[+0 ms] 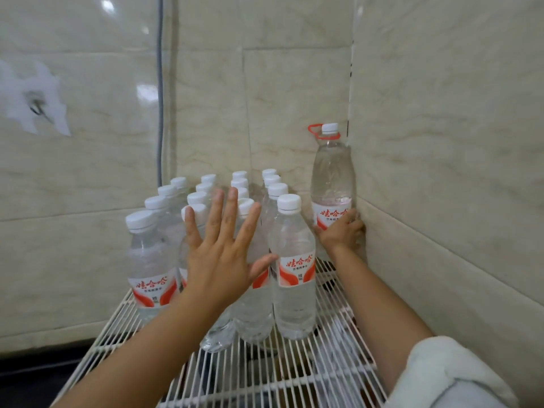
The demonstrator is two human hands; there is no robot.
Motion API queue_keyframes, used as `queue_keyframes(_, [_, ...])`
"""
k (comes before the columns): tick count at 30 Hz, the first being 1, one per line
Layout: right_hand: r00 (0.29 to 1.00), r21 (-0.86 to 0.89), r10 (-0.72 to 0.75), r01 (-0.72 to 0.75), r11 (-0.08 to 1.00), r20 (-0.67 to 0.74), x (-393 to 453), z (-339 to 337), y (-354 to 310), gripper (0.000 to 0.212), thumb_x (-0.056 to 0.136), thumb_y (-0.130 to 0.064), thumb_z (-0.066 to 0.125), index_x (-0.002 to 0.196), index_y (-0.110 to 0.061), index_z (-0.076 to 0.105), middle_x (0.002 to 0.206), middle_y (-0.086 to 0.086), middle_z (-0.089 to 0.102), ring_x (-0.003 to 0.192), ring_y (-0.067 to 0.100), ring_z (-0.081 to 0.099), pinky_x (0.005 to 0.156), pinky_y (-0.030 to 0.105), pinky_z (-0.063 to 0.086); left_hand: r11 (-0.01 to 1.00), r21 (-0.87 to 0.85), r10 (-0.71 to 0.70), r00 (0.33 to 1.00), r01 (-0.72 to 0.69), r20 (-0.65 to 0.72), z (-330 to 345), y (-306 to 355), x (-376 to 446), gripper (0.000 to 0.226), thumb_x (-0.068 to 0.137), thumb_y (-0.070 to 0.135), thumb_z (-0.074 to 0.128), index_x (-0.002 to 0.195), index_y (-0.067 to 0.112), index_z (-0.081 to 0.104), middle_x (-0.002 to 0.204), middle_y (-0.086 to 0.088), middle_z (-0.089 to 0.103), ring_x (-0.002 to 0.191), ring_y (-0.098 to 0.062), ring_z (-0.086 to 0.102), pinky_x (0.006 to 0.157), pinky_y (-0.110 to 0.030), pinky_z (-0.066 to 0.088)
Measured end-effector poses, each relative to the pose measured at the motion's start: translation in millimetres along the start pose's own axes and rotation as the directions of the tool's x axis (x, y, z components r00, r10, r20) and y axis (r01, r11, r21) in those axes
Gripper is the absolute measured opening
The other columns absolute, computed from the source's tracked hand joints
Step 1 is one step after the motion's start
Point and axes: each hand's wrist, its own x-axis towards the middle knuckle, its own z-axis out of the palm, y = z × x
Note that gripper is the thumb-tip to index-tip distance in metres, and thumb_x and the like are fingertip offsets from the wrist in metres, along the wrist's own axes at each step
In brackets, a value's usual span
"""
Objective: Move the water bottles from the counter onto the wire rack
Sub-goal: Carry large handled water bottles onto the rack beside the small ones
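I am holding my left hand (226, 245) flat, fingers spread wide and gripping nothing, in front of the small water bottles (294, 269) standing in tight rows on the white wire rack (294, 375). My right hand (343, 231) is wrapping around the lower label of the tall bottle (332, 178), which is standing upright in the tiled corner (351, 83), just beside the rows.

Bare forearms; white fleecy sleeve (450, 378) pushed up.
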Motion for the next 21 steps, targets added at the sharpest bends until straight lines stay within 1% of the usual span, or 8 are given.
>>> queue_keyframes(2, [1.0,-0.031,-0.006,0.006,0.999,0.004,-8,-13,-8,0.09,0.081,-0.035,0.066,0.144,-0.007,0.008,0.145,0.023,0.019,0.134,0.037,0.022,0.107,0.048,0.027,1.0,-0.018,-0.004,1.0,0.005,0.017,-2,0,3,0.075,0.086,0.068,0.002,0.144,0.021,0.015,0.152,-0.013,0.012,0.141,-0.019,-0.022,0.11,-0.049,-0.007])
queue_keyframes(5, [0.991,-0.083,-0.125,0.121,0.989,-0.045,-30,-40,-21,0.06,0.088,-0.028,0.057,0.136,-0.003,0.032,0.138,0.02,0.037,0.127,0.034,0.036,0.1,0.041,0.035,0.999,-0.049,-0.002,0.997,0.006,0.082,-12,1,2,0.07,0.088,0.064,0.003,0.138,0.021,0.027,0.145,-0.011,0.023,0.142,-0.02,-0.02,0.11,-0.048,-0.006])
queue_keyframes(9, [0.927,-0.162,-0.36,0.341,0.926,-0.108,-74,-79,-33,0.036,0.091,-0.018,0.049,0.124,-0.003,0.049,0.127,0.015,0.05,0.114,0.029,0.049,0.09,0.035,0.042,0.993,-0.12,0.012,0.98,0.012,0.197,-35,1,0,0.064,0.092,0.056,0.007,0.133,0.023,0.043,0.141,-0.012,0.044,0.138,-0.031,0.019,0.109,-0.047,-0.004])
queue_keyframes(11, [0.866,-0.297,-0.485,0.435,0.85,-0.121,-96,-94,-33,0.035,0.091,-0.017,0.048,0.122,-0.002,0.051,0.123,0.015,0.053,0.111,0.029,0.049,0.091,0.034,0.04,0.992,-0.123,-0.001,0.981,0.026,0.194,-47,0,0,0.065,0.088,0.058,0.011,0.137,0.026,0.04,0.146,-0.009,0.034,0.14,-0.029,0.018,0.11,-0.046,-0.008])
queue_keyframes(13, [0.808,-0.396,-0.578,0.495,0.773,-0.119,-116,-103,-27,0.033,0.089,-0.016,0.049,0.117,-0.001,0.054,0.117,0.017,0.056,0.107,0.032,0.05,0.091,0.037,0.038,0.991,-0.121,-0.025,0.976,0.052,0.218,-60,-2,-6,0.067,0.083,0.06,0.006,0.143,0.031,0.016,0.153,-0.004,0.007,0.141,-0.025,0.0,0.112,-0.047,-0.014])
queue_keyframes(15, [0.765,-0.425,-0.635,0.543,0.724,-0.106,-136,-107,-22,0.03,0.086,-0.015,0.053,0.111,0.0,0.058,0.111,0.019,0.059,0.103,0.035,0.053,0.091,0.041,0.038,0.984,-0.15,-0.049,0.959,0.093,0.278,-74,-5,-16,0.062,0.09,0.059,0.012,0.145,0.032,0.002,0.156,-0.004,-0.004,0.144,-0.026,-0.009,0.112,-0.048,-0.012])
queue_keyframes(18, [0.688,-0.424,-0.72,0.627,0.654,-0.094,-163,-105,-16,0.028,0.074,-0.011,0.063,0.099,0.001,0.064,0.099,0.022,0.065,0.096,0.039,0.059,0.09,0.049,0.045,0.986,-0.1,-0.081,0.919,0.13,0.386,-97,-13,-36,0.059,0.095,0.052,0.018,0.147,0.031,0.0,0.157,-0.002,-0.007,0.144,-0.025,-0.011,0.113,-0.049,-0.01])
queue_keyframes(21, [0.624,-0.412,-0.781,0.703,0.579,-0.033,-197,-96,-14,0.027,0.069,-0.015,0.062,0.092,-0.001,0.065,0.094,0.02,0.066,0.091,0.038,0.063,0.086,0.054,0.048,0.976,-0.052,-0.168,0.882,0.211,0.44,-120,-24,-70,0.057,0.096,0.051,0.019,0.147,0.031,0.004,0.158,-0.001,-0.003,0.145,-0.024,-0.008,0.115,-0.05,-0.005])
